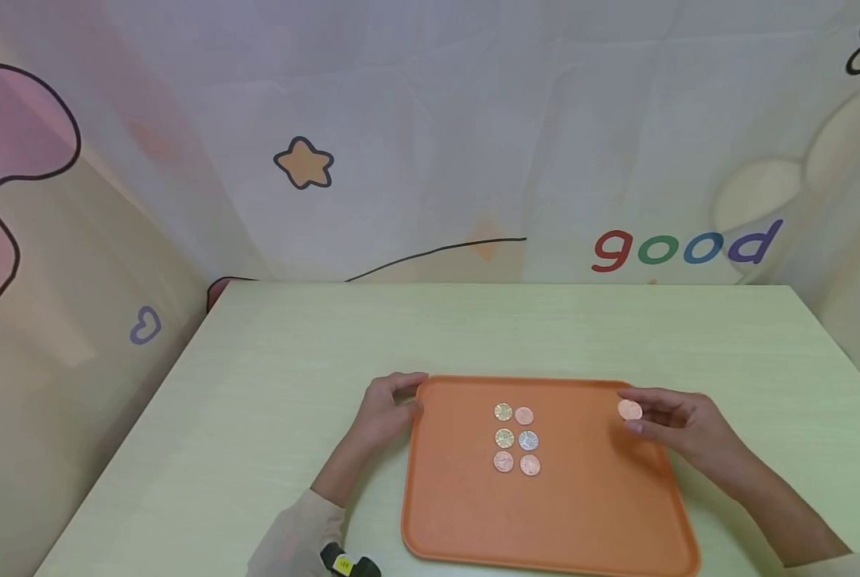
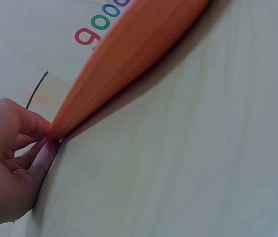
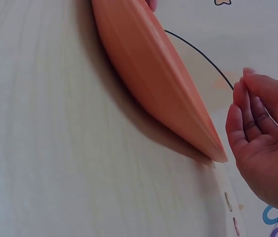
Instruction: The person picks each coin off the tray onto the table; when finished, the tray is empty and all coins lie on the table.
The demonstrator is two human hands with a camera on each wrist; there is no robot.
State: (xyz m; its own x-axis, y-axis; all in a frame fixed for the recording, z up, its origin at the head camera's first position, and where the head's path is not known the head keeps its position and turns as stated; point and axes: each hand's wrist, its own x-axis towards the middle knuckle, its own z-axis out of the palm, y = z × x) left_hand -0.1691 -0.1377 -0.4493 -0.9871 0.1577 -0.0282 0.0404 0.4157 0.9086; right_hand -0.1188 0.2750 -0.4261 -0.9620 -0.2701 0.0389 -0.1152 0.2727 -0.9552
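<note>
Pale table (image 1: 235, 417) before printed backdrop (image 1: 430, 144)

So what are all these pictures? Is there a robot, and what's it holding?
There's no robot here, just a person's two hands! The wide picture comes from a camera worn on the head, looking forward and down. The other two come from little cameras worn on the left and right wrists, so the hands look very close.

An orange tray lies on a pale table. On the tray are six small round discs, a bit like coins, in two columns. The left hand grips one corner of the tray. The right hand pinches a pinkish disc above the tray's far right corner.
</note>
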